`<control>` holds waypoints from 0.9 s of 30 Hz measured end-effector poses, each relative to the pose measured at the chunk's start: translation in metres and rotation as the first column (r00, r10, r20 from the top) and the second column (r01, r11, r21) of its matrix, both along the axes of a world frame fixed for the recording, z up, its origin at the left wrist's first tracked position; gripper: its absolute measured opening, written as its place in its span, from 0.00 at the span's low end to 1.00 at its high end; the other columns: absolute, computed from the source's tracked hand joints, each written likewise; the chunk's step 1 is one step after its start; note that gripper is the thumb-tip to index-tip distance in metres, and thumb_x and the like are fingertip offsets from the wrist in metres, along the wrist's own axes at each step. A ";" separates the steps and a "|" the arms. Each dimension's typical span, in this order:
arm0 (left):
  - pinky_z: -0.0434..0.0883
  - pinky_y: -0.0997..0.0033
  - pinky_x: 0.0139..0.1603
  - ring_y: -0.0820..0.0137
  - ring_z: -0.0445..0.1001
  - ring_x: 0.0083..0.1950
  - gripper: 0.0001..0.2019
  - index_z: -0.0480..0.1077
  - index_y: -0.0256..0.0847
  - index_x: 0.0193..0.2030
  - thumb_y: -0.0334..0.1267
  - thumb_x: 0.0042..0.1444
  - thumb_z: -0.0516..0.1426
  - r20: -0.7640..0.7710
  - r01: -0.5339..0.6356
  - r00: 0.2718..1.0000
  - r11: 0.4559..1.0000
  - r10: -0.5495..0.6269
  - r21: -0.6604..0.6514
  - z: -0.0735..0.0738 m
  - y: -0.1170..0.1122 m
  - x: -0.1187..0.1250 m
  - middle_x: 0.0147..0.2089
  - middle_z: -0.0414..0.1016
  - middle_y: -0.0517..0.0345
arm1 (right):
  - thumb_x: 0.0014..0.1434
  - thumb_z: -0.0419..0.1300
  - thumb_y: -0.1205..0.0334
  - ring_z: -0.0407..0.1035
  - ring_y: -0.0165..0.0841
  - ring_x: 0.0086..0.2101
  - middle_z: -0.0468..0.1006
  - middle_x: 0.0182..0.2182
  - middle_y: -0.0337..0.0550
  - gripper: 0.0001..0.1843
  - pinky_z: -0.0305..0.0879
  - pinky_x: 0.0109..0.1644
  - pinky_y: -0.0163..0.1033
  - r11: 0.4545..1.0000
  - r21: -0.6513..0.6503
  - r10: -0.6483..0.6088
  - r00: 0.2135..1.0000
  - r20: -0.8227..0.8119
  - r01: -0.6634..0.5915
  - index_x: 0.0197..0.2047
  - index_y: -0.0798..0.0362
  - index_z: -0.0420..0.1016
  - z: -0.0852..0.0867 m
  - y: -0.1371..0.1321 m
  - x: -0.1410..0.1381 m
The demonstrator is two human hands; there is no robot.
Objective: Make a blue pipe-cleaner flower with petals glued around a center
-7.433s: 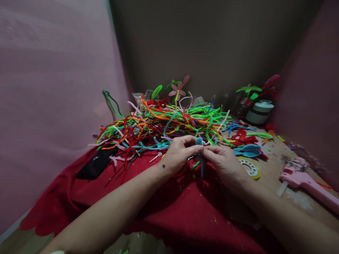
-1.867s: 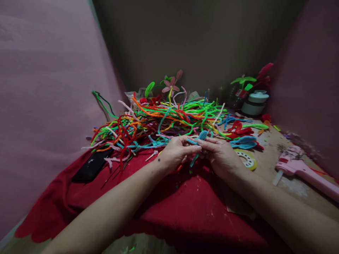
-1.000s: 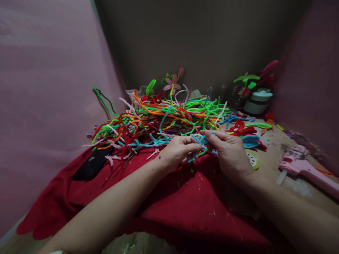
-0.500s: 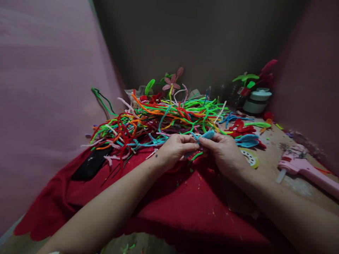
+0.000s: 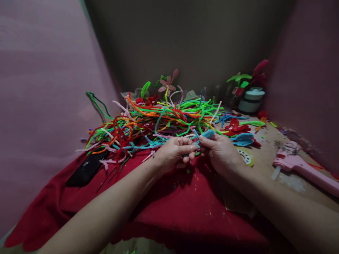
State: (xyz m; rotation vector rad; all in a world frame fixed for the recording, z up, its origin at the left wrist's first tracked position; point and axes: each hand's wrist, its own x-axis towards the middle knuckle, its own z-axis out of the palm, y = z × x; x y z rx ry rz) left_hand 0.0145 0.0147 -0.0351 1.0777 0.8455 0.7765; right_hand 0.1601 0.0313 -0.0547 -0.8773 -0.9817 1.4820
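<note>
Blue fuzzy petal-shaped pipe-cleaner piece is held just in front of the tangled multicoloured pipe-cleaner heap, long axis roughly along the heap's near edge; right hand nearer, pinching its base, left hand pinching its tail.

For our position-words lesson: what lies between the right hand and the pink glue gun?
The head view shows a yellow tape roll, partly behind the right hand.
</note>
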 end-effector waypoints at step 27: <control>0.64 0.77 0.29 0.77 0.67 0.26 0.13 0.68 0.35 0.36 0.33 0.43 0.63 -0.132 -0.203 0.957 0.919 0.260 0.339 0.007 -0.004 0.007 0.26 0.71 0.63 | 0.43 0.66 0.55 0.57 0.24 0.15 0.66 0.14 0.34 0.14 0.50 0.20 0.33 0.986 0.011 0.166 0.986 -0.020 -0.166 0.20 0.56 0.67 0.002 -0.002 0.000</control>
